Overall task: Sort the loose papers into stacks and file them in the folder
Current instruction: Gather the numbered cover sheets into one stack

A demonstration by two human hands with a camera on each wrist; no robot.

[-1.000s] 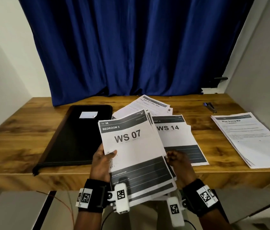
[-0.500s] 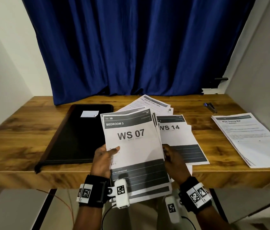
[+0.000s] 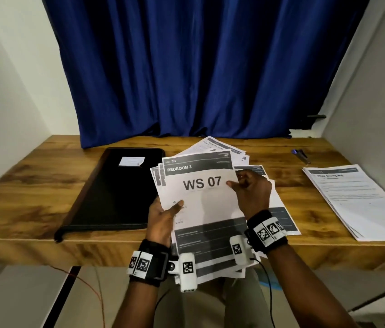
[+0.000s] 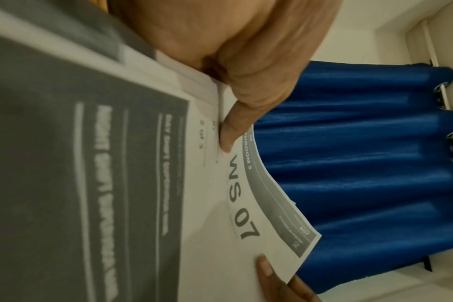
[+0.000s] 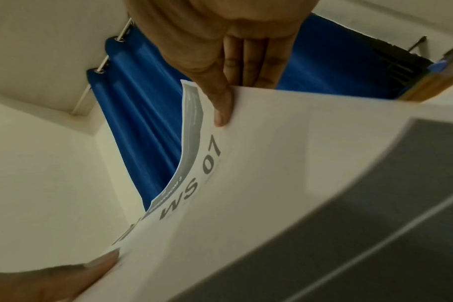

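I hold a bundle of white and grey sheets (image 3: 205,209) above the desk's front edge; the top one reads "BEDROOM 3, WS 07". My left hand (image 3: 163,216) grips the bundle's left edge, thumb on top (image 4: 228,139). My right hand (image 3: 250,188) pinches the top sheet's right edge, thumb on the front (image 5: 222,110), and that sheet bows upward. A closed black folder (image 3: 115,190) lies flat on the desk to the left. More loose papers (image 3: 224,150) lie fanned on the desk behind the bundle. A squared stack of text pages (image 3: 362,202) sits at the right.
The wooden desk (image 3: 33,185) is boxed in by white walls on both sides and a blue curtain (image 3: 198,67) behind. A small white label (image 3: 132,161) sits on the folder. A blue and black clip (image 3: 301,155) lies at the back right.
My right hand has come up from the bundle's lower right edge to its upper right edge and now pinches the top sheet. The bundle has straightened and lifted a little.
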